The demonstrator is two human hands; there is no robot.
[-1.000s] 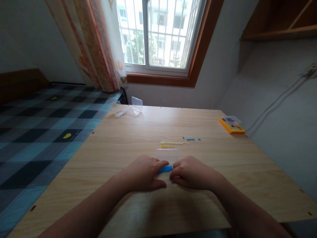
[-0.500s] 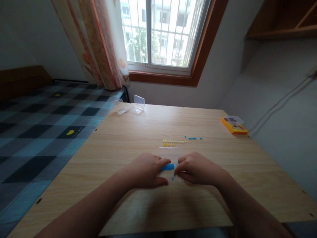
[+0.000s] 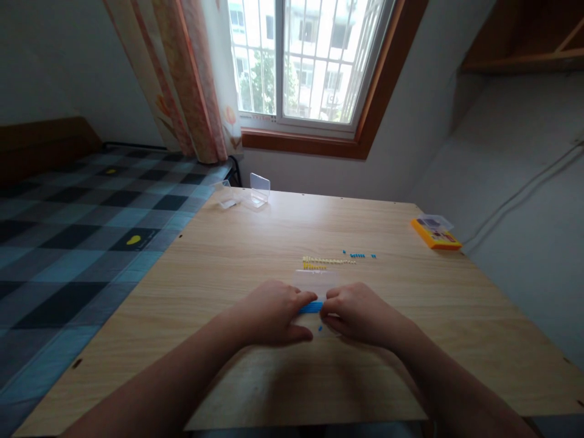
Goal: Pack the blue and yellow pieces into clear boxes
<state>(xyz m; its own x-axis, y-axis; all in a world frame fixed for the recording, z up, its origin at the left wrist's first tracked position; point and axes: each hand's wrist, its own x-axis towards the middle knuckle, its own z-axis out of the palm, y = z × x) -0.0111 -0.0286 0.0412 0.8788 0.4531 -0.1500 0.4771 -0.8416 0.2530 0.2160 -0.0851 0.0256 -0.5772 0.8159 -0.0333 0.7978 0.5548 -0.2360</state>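
A block of blue strips lies on a clear plastic sheet or case, which has a white edge at its far side. My left hand is at the left end of the strips, index finger and thumb apart, the finger lying along them. At their right end, my right hand has its fingertips pinched together. A small blue piece was at those fingertips a moment earlier; now the fingers hide what they hold. One loose small blue piece lies just below, between the hands.
Beyond the case run rows of small cream pieces and yellow pieces. Several blue pieces lie to their right. Open clear boxes stand at the far left table edge, and an orange box at the right edge.
My right fingertips have moved slightly up to the right end of the blue strips, and the small blue piece beside them is now out of sight. The view has shifted a little.
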